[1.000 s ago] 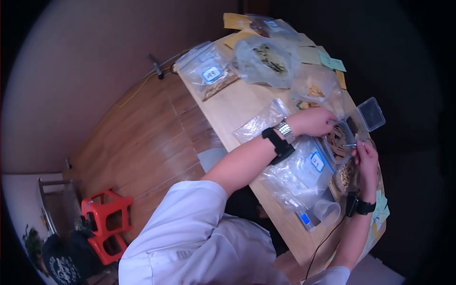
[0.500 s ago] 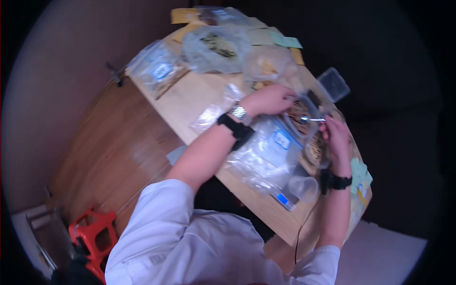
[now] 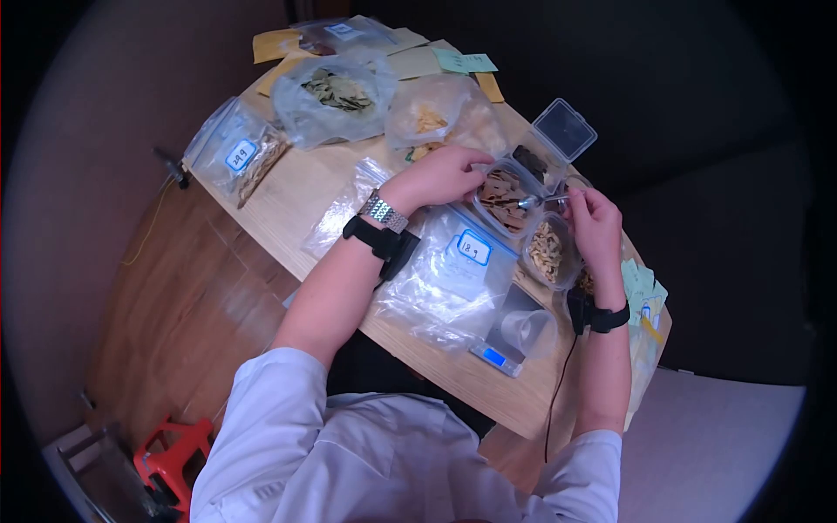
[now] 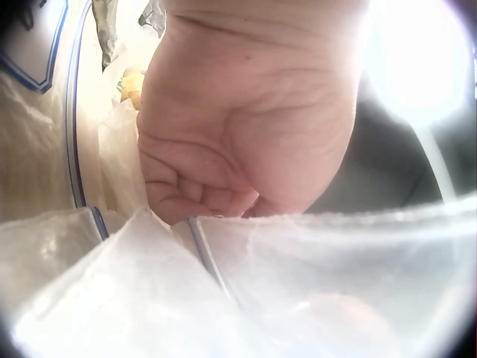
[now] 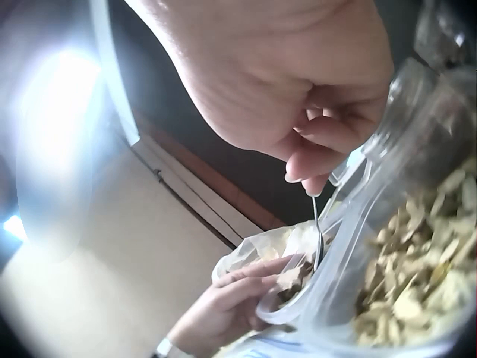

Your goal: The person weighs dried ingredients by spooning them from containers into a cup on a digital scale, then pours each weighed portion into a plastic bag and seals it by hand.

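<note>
My left hand grips the near-left rim of a clear plastic container with brown dried strips in it. From the other side my right hand pinches the thin handle of a metal spoon, its bowl down over the strips. In the right wrist view, the spoon handle runs from the fingertips into the container, and left-hand fingers lie at its edge. The left wrist view shows curled fingers, partly hidden behind clear bag plastic.
Beside the container stand a tub of pale slices, a dark-filled tub and an open lid. Nearer lie a zip bag marked 18 g, a scale and a clear cup. More filled bags stand farther off.
The head view has swung, shifting the table left in the picture. The spoon has tipped bowl-down over the strips; the left hand keeps its place at the container rim.
</note>
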The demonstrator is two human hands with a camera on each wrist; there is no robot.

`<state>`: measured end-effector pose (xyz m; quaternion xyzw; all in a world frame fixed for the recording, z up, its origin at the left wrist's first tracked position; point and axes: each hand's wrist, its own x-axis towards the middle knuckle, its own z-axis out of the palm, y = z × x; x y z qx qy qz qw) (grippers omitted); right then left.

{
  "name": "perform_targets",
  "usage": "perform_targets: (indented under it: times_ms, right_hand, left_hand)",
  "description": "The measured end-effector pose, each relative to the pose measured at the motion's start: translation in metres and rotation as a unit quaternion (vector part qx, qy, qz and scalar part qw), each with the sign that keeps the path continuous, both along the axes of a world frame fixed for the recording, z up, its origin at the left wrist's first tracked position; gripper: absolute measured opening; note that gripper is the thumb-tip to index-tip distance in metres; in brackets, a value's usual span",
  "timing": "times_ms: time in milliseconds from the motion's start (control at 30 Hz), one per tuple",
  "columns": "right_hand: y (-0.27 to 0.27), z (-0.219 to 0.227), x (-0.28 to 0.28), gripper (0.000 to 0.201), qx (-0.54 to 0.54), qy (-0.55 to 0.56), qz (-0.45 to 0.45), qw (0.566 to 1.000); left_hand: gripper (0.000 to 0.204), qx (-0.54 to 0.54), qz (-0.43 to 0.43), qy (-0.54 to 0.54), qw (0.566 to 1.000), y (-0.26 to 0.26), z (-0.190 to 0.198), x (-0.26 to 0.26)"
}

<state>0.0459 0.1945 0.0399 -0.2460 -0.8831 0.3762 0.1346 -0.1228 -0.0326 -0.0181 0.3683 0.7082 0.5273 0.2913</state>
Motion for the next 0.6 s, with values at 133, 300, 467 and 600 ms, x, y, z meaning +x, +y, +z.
perform_targets:
  times_ms: [133, 300, 467, 600]
  right_hand:
    - [-0.001, -0.010, -0.005, 0.031, -0.033, -0.012, 0.013, 0.999]
    - [-0.015, 0.005, -0.005, 0.030, 0.016, -0.023, 0.021, 0.999]
    - [-0.001, -0.016, -0.009, 0.030, -0.061, -0.019, 0.040, 0.997]
    - [0.006, -0.028, -0.012, 0.028, -0.180, 0.018, 0.029, 0.983]
  left_hand:
    - [0.044, 0.005, -0.005, -0.018, 1.000, 0.001, -0.002, -0.001]
    - [0.044, -0.001, -0.011, -0.040, 0.999, 0.001, -0.003, -0.003]
    - [0.044, 0.011, 0.000, -0.045, 0.999, 0.002, -0.002, 0.000]
    - [0.044, 0.010, 0.007, -0.050, 0.999, 0.000, 0.000, 0.001]
